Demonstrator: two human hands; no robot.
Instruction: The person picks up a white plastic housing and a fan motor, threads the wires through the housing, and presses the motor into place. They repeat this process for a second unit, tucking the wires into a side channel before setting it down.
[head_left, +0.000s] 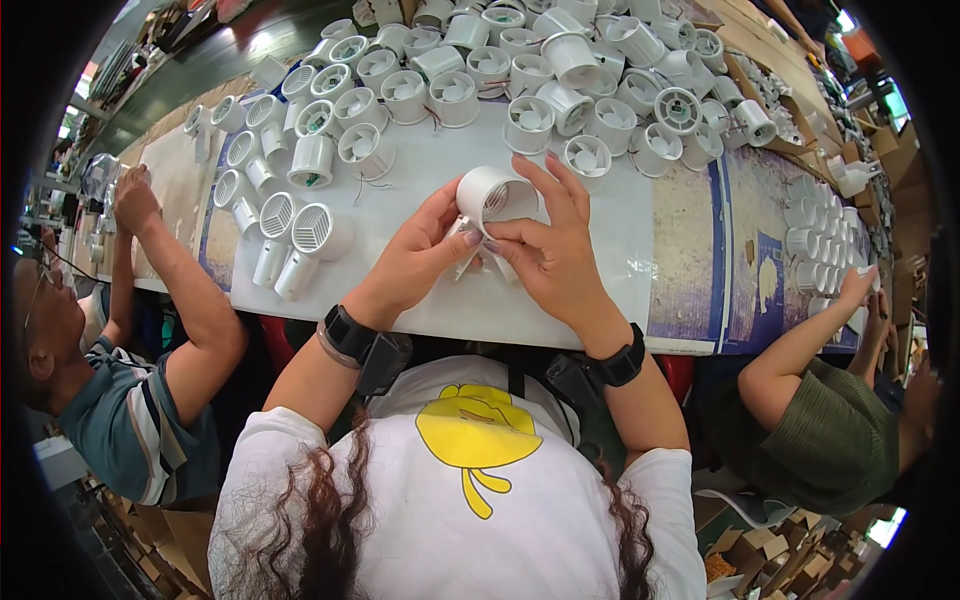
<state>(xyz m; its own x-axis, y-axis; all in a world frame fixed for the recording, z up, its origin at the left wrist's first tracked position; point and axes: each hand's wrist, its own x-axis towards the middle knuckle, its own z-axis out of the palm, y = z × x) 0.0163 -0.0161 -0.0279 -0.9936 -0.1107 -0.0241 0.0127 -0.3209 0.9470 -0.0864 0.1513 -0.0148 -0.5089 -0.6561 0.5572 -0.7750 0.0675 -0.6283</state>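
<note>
Held up in front of me over the white table sheet is a white plastic fan housing (480, 195), round, with a slatted grille inside and split handle pieces pointing down toward me. My left hand (420, 245) grips its left side, thumb at the base of the handle. My right hand (555, 255) pinches the lower right of the housing with thumb and index finger, while its other fingers are raised beside the ring. The handle's inner side is partly hidden by my fingers. To the left lie several similar handled fan housings (318, 235) with grilles facing up.
A big heap of white round fan units (455, 95), some with thin wires, covers the table's far side. One person (140, 400) works at the left, another (820, 420) at the right beside rows of white cylinders (820, 245). Cardboard boxes (750, 555) stand on the floor.
</note>
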